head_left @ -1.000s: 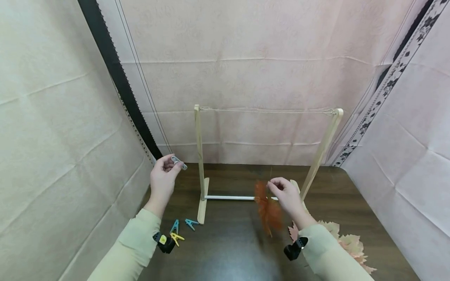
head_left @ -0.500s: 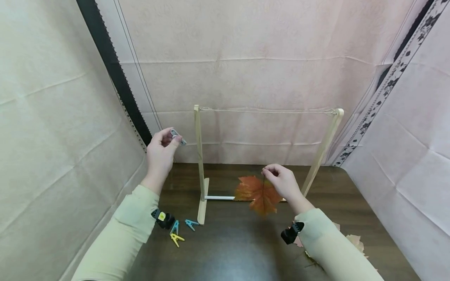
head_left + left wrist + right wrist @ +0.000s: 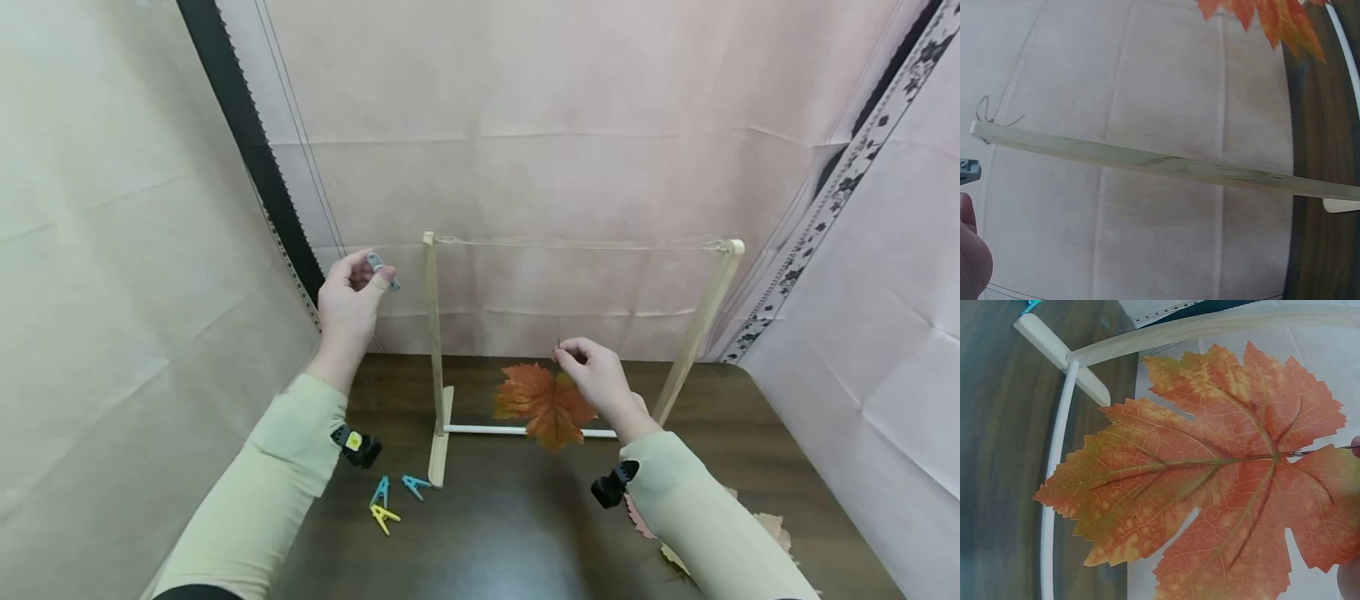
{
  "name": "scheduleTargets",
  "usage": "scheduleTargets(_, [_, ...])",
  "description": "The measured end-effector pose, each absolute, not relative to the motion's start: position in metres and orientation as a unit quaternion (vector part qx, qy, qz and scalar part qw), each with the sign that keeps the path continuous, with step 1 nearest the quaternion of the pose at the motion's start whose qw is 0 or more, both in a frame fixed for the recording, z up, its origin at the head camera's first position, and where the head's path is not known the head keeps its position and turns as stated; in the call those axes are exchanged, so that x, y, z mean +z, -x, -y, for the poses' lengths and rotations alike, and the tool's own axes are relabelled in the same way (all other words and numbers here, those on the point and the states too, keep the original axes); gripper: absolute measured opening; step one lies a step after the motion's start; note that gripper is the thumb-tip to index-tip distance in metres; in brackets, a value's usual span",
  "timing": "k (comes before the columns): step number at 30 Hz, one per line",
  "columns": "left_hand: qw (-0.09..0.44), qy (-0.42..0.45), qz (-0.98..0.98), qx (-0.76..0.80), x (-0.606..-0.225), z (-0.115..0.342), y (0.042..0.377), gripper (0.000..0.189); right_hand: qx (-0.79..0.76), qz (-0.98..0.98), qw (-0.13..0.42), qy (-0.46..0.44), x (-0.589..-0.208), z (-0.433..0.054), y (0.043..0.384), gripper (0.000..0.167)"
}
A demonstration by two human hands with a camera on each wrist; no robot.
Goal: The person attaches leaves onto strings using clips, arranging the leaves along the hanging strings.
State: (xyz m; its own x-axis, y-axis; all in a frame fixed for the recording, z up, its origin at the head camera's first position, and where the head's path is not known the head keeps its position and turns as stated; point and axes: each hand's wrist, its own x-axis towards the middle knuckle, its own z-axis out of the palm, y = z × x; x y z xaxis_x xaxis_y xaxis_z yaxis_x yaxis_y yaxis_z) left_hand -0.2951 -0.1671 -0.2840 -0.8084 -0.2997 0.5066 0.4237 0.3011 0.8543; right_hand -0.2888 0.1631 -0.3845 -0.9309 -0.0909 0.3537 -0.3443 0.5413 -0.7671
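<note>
My left hand (image 3: 348, 304) pinches a grey clothespin (image 3: 375, 262) between thumb and fingers, raised just left of the wooden stand's left post (image 3: 435, 333). That clothespin's tip (image 3: 969, 170) also shows at the edge of the left wrist view. With thumb and fingertips my right hand (image 3: 600, 383) holds the thin stem of an orange-red artificial maple-like leaf (image 3: 546, 404). The leaf hangs below the string (image 3: 540, 246) tied between the two posts, overlapping the white crossbar (image 3: 480, 430) in the head view. Close up, the leaf (image 3: 1210, 465) has yellowish veins.
Two blue clothespins and a yellow clothespin (image 3: 385, 517) lie on the dark wooden table (image 3: 480, 533) by the stand's left foot (image 3: 440, 450). Pale leaves (image 3: 772, 527) lie at the right, partly under the right sleeve. Fabric walls (image 3: 540, 83) surround the table.
My left hand has risen with the clothespin. My right hand has lifted the leaf and moved it a little left, and the leaf has turned its broad face toward the head camera.
</note>
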Motion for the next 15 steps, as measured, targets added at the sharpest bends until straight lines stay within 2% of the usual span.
scheduleTargets(15, [0.29, 0.068, 0.759, -0.578, -0.254, 0.157, 0.309, 0.049, 0.459, 0.867, 0.141, -0.136, -0.373, -0.145, 0.302, 0.016])
